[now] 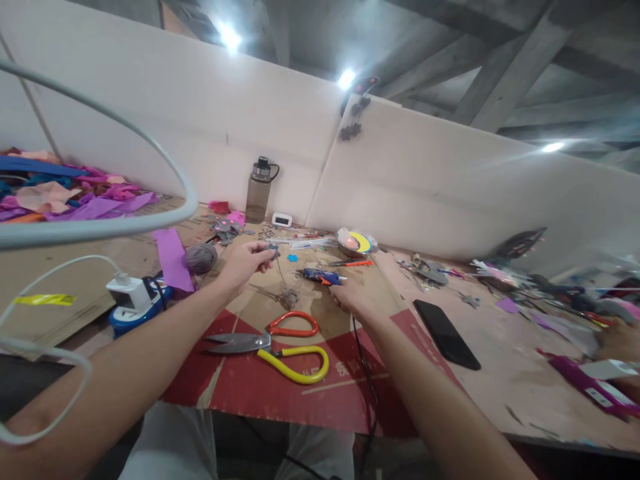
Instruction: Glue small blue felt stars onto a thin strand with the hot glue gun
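Between the fingertips of my left hand [253,258] is a small grey flower [273,248], with a thin strand hanging below it. My right hand [349,295] is closed round the handle of a blue glue gun [320,275], whose nozzle points left toward my left hand. A black cord trails from it down over the table edge. Under the hanging strand lies a greyish-brown tangled clump [289,298]. A small blue flower [293,258] rests on the cardboard between my hands. Nearer to me lie large scissors [293,363] with one red and one yellow handle, blades pointing left.
A water bottle [259,190] and a small white clock [282,219] stand by the partition. Left are grey yarn [201,257], a blue power strip [135,313] and fabric scraps [95,193]. Right lies a black phone [446,333]. Another person's hand [620,343] shows at the right edge.
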Motion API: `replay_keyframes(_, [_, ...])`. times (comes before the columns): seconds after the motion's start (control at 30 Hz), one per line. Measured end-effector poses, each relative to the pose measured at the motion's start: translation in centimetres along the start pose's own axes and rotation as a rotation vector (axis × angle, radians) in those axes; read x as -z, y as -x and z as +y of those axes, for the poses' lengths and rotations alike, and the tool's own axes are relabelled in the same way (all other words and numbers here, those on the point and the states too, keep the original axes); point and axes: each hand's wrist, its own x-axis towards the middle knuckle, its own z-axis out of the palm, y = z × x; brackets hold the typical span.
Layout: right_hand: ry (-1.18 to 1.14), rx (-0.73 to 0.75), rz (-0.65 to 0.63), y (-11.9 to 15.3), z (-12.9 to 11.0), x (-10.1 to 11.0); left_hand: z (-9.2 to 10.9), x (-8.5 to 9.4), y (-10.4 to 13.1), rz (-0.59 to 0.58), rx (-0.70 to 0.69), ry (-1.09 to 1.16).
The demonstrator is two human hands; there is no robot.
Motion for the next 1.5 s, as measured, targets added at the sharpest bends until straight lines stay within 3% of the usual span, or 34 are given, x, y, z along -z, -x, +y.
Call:
replay_keyframes(0.13, [-0.029, -0.103, -0.027, -0.4, -0.1, 0.4, -0.5, 0.6, -0.5, 0.048, 0.023, 0.019])
replay_keyframes(0.3, [-0.341, -0.129, 0.153, -0.5, -3.3, 1.7, -1.4, 1.1, -1.0, 0.04, 0.021, 0.0])
replay_keyframes(0.4, [-0.673, -0.253, -0.047, -1.1, -5.6, 2.0, -1.6, 1.1, -1.0, 0.051, 0.049, -0.021])
replay_keyframes(0.5, [-0.788, -0.274, -0.116, -1.3, -6.5, 1.3, -1.6, 1.1, -0.9, 0.062, 0.085, -0.023])
replay_keyframes(0.77, [-0.509, -0.004, -0.242, 1.4, -6.2, 0.0, -1.8, 0.8, -0.7, 0.075, 0.136, -0.091])
replay_keyframes(1.03, [-0.212, 0.246, -0.193, 2.6, -6.4, 0.1, -1.9, 0.3, -0.5, 0.037, 0.121, -0.115])
replay_keyframes(1.5, [-0.077, 0.25, -0.234, 2.9, -6.0, -0.1, -1.8, 0.2, -0.1, -0.005, 0.104, -0.104])
